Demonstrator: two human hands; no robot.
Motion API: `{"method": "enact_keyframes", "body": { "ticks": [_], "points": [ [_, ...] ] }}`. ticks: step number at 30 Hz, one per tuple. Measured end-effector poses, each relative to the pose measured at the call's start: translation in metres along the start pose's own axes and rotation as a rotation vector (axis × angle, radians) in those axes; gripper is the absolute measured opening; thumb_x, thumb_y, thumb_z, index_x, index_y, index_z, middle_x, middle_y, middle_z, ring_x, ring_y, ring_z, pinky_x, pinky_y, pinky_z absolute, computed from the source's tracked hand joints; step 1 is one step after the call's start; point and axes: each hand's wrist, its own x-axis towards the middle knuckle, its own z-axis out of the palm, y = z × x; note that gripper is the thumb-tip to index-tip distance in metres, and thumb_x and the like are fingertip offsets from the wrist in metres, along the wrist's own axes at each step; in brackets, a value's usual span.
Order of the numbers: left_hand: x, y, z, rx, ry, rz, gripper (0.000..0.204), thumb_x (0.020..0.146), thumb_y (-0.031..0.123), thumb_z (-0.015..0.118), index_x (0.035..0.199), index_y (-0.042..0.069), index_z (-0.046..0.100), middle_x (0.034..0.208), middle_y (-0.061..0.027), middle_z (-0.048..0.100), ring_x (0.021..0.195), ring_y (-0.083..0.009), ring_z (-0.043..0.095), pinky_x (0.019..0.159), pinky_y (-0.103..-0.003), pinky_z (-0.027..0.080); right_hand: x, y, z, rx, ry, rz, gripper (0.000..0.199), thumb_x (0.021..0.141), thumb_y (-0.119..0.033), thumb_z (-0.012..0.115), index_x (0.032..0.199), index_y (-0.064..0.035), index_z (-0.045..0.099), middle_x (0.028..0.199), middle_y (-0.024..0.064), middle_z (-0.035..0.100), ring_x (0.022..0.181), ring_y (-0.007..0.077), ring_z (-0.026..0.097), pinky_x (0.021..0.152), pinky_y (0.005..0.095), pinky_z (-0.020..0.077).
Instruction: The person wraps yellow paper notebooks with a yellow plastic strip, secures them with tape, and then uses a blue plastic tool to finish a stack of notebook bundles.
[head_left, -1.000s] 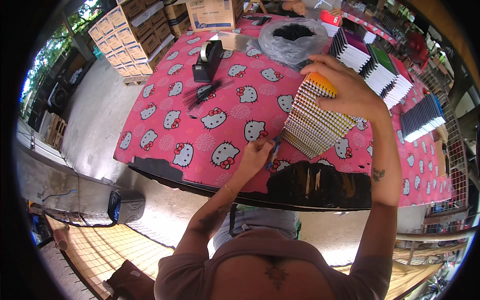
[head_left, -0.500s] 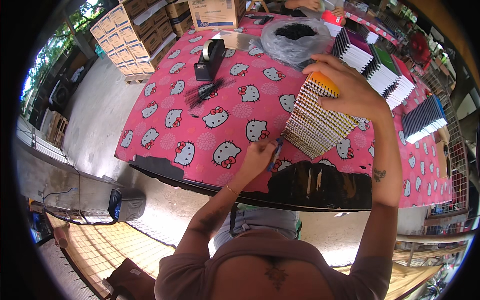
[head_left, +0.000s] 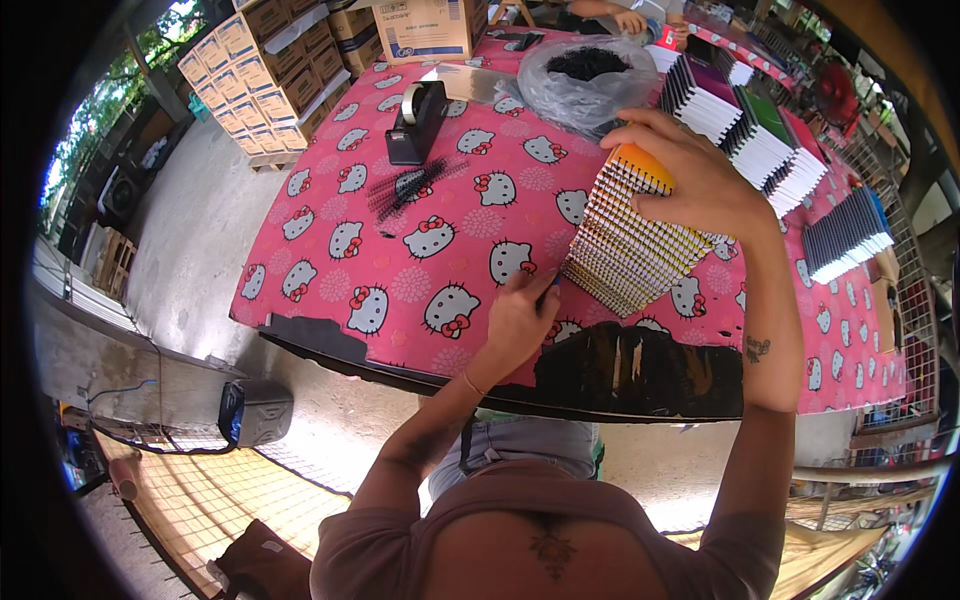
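A leaning stack of spiral-bound notebooks (head_left: 640,235), orange on the top cover, stands tilted on the table with its rows of wire coils facing up. My right hand (head_left: 695,180) is closed over the top of the stack, thumb on the coils and fingers round the far side. Beside the stack's lower left corner, my left hand (head_left: 522,318) is closed round a small blue-handled tool (head_left: 548,292). Most of that tool is hidden by the fingers, and its tip seems to meet the lowest coils.
A black tape dispenser (head_left: 417,122) and loose black plastic coils (head_left: 415,188) lie left of centre. Behind stands a clear plastic bag (head_left: 535,90) of black pieces. More notebook stacks (head_left: 765,140) line the right. Cartons (head_left: 245,75) are piled far left; another person's hand (head_left: 630,20) shows at the back.
My left hand has turned and its fingers now cover more of the blue-handled tool. My right hand and the notebook stack have hardly moved. The other person's hand has shifted.
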Motion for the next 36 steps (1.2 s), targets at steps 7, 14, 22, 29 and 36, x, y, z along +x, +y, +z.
{"method": "enact_keyframes", "body": {
  "ticks": [7,14,22,29,36],
  "points": [
    [0.001,0.014,-0.010,-0.539,-0.099,-0.406,0.033,0.096,0.025,0.054,0.112,-0.002,0.063,0.084,-0.0159,0.069,0.074,-0.0258,0.072,0.060,-0.034,0.056,-0.001,-0.003,-0.004,0.017,-0.071,0.050,0.061,0.072,-0.018,0.071,0.130,-0.0147,0.055,0.147,0.0127,0.042,0.131,0.0337,0.046,0.110,0.0406,0.0361],
    [0.004,0.009,-0.001,-0.813,-0.037,-0.533,0.036,0.097,0.027,0.053,0.109,-0.007,0.062,0.087,-0.0155,0.070,0.072,-0.0245,0.071,0.058,-0.032,0.056,-0.003,0.004,0.002,0.008,0.015,0.001,0.058,0.070,-0.022,0.071,0.126,-0.0171,0.057,0.139,0.0104,0.049,0.125,0.0343,0.051,0.105,0.0410,0.0405],
    [0.008,-0.007,-0.004,-0.272,-0.113,-0.272,0.030,0.097,0.025,0.054,0.097,-0.005,0.063,0.090,-0.0139,0.069,0.067,-0.0216,0.068,0.061,-0.033,0.057,0.000,0.002,0.001,-0.001,0.012,-0.008,0.057,0.071,-0.022,0.070,0.126,-0.0169,0.056,0.138,0.0105,0.049,0.125,0.0341,0.050,0.105,0.0412,0.0403],
    [0.007,0.010,-0.011,-0.732,-0.112,-0.562,0.034,0.096,0.028,0.055,0.106,-0.005,0.057,0.089,-0.0146,0.068,0.076,-0.0251,0.072,0.065,-0.036,0.061,-0.001,0.000,-0.001,0.002,-0.015,0.008,0.057,0.072,-0.021,0.070,0.127,-0.0166,0.056,0.141,0.0115,0.046,0.128,0.0346,0.048,0.107,0.0415,0.0386],
    [0.009,0.009,-0.011,-0.737,-0.118,-0.561,0.033,0.096,0.027,0.055,0.104,-0.005,0.057,0.088,-0.0143,0.068,0.075,-0.0249,0.071,0.064,-0.037,0.061,-0.001,-0.001,-0.003,0.008,-0.063,0.025,0.060,0.074,-0.019,0.072,0.130,-0.0157,0.054,0.147,0.0134,0.041,0.132,0.0356,0.045,0.109,0.0418,0.0362]
  ]
}}
